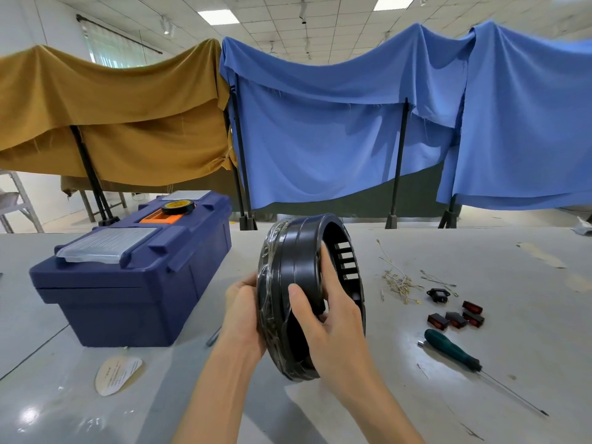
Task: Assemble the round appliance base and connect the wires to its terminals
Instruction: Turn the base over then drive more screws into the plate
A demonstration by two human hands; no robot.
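I hold the round black appliance base on edge above the grey table, its open side turned right and clear film over its left rim. My left hand grips the left rim from behind. My right hand holds the right side, thumb on the outer wall and fingers hooked inside the ring. A bundle of pale wires with metal terminals lies on the table to the right. Beside the wires sit a black socket part and several red rocker switches.
A green-handled screwdriver lies at the right front. A blue toolbox with a roll of black tape on its lid stands at the left. A round paper label lies in front of it. Cloth-draped frames stand behind the table.
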